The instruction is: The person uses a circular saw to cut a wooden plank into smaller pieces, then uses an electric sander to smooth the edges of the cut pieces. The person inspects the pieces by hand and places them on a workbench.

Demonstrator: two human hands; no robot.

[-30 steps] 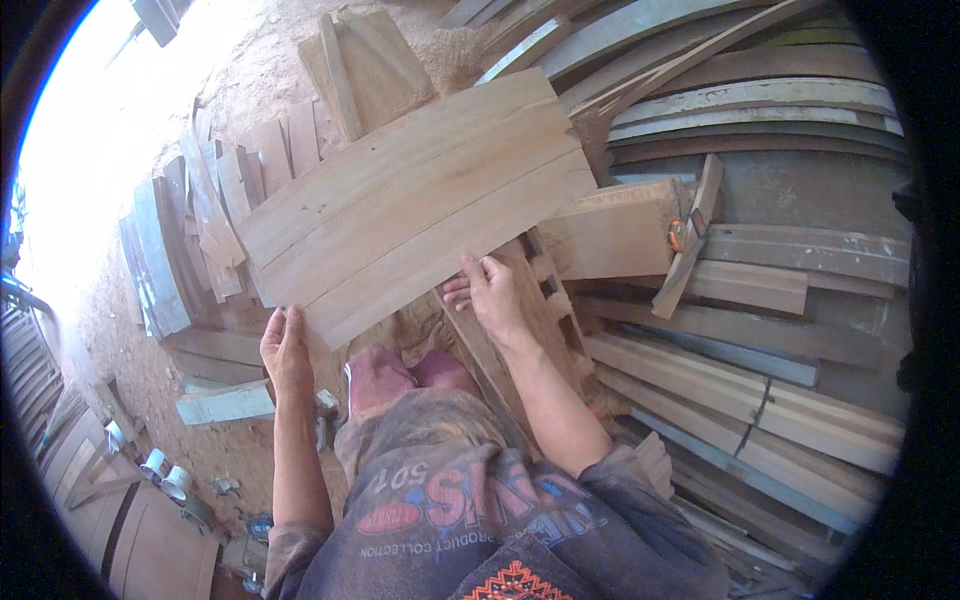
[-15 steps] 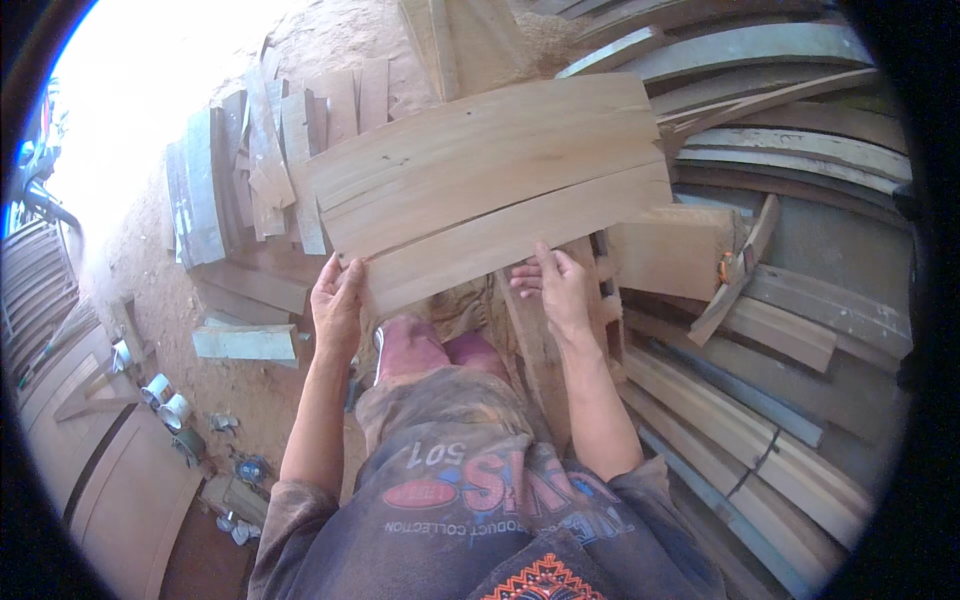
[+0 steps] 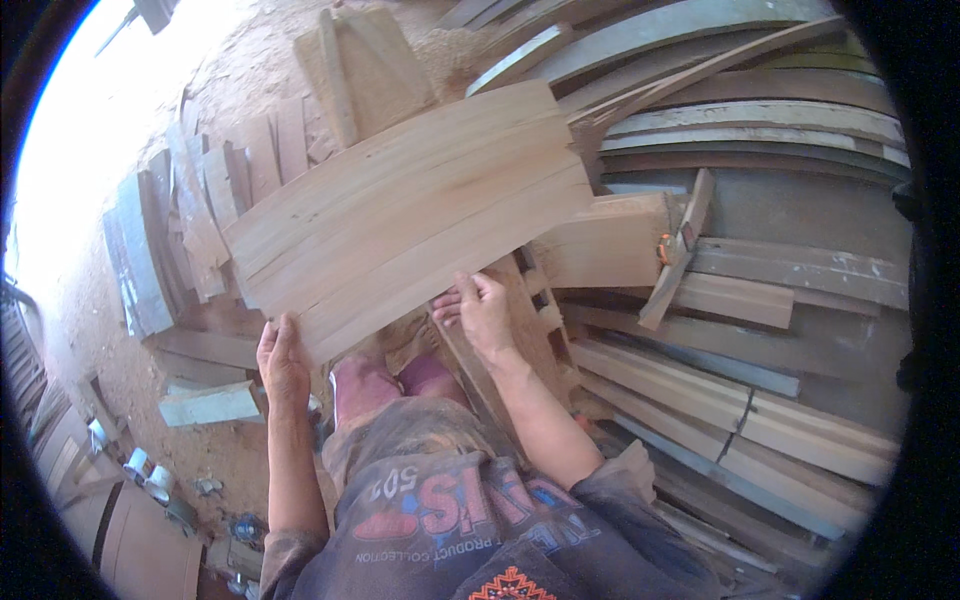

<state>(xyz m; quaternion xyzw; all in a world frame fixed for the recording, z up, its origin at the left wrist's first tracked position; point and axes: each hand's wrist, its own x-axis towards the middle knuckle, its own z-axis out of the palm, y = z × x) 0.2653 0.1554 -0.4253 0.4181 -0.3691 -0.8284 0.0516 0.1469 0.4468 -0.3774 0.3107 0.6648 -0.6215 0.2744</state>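
A wide, pale wooden panel [image 3: 410,195] stretches in front of me, tilted up toward the right. Lengthwise lines and a few small dark marks run over its face, and its right end is uneven. My left hand [image 3: 286,362] grips its near left corner, thumb on top. Farther right along the near edge, my right hand [image 3: 480,312] pinches the board between thumb and fingers, the other fingers curled loosely below. Under the right hand's side stands a rough wooden support [image 3: 480,345], partly covered by the panel and my arm.
Long planks [image 3: 740,400] lie stacked at the right, below curved boards [image 3: 760,120]. An orange tape measure [image 3: 664,249] sits by a wood block [image 3: 600,245]. Offcuts [image 3: 150,250] lean at the left. Cups [image 3: 150,475] stand on the dusty ground; a sawdust-covered board [image 3: 365,75] lies beyond.
The view has turned, so the panel and both hands appear farther left and the panel is more tilted. The dark gap along the panel looks thinner now. Both hands keep their hold.
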